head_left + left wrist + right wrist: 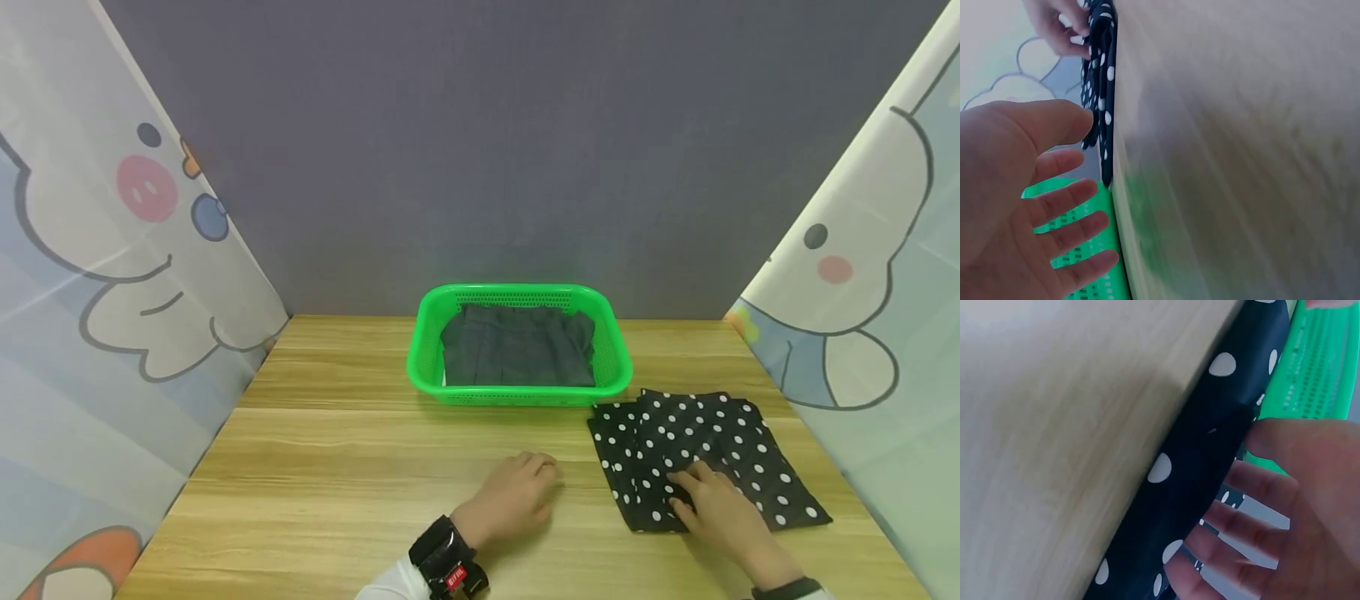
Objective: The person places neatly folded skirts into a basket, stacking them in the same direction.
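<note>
A folded black cloth with white polka dots (720,433) lies at the right of the table, its layers slightly offset at the left. My right hand (712,508) touches its upper side near the front edge, with thumb and fingers apart. In the right wrist view the thumb and fingertips meet the dotted fabric (1191,469), and I see no pinch. My left hand (513,496) holds nothing; it is over the table left of the cloth, fingers loosely bent. The left wrist view shows its fingers (1072,234) spread, with the palm bare.
A green plastic basket (517,397) stands at the back middle of the wooden table (322,467). Dark grey folded fabric (517,346) lies inside it. A grey panel (510,150) rises behind, and cartoon-printed sheets (75,375) hang at both sides.
</note>
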Motion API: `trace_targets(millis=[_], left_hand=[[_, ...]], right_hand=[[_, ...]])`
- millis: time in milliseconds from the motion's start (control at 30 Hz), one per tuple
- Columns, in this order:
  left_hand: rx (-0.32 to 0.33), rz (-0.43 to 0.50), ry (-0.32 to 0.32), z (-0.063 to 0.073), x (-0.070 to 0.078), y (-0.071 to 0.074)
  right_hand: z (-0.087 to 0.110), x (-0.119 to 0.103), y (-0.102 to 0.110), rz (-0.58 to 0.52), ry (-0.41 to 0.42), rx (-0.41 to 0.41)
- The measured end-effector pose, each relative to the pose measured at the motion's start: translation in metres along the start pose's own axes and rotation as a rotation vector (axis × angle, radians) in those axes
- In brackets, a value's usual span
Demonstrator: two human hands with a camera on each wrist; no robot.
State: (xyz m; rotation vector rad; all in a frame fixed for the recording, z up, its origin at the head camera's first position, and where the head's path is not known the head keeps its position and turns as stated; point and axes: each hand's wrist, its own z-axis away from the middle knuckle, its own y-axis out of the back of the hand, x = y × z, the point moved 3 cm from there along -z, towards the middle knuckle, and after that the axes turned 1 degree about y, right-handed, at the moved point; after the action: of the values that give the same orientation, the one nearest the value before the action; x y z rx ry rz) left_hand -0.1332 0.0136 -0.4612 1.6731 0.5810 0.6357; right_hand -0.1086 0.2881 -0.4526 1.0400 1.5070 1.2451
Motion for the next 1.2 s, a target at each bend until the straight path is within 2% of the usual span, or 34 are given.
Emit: trace_targets(millis=[133,267,467,733,933,1033,1200], left_hand=[[0.001,-0.022,-0.042,-0.004,0.008,-0.005],[0.011,-0.038,-0.072,-0.009,0.017,-0.004],[-0.016,-0.042,-0.097,-0.014,0.029,-0.003],[-0.015,-0.031,-0.143,-0.013,0.034,-0.004],[-0.051,0.011,-0.136,-0.011,0.032,-0.008],[-0.088,0.026,-0.123,-0.009,0.031,-0.008],[-0.114,0.019,-0.100,-0.005,0.029,-0.007]], right_hand=[[0.003,-0.011,0.000,-0.007,0.009,0.004],[0.005,-0.022,0.000,-0.005,0.013,0.005],[0.006,-0.037,-0.001,0.008,0.026,0.002],[0.003,-0.057,-0.004,0.012,0.051,0.001],[0.002,-0.070,-0.007,0.012,0.072,0.019],[0.003,-0.071,-0.009,0.008,0.067,0.020],[0.004,-0.071,-0.010,-0.030,0.055,0.014]])
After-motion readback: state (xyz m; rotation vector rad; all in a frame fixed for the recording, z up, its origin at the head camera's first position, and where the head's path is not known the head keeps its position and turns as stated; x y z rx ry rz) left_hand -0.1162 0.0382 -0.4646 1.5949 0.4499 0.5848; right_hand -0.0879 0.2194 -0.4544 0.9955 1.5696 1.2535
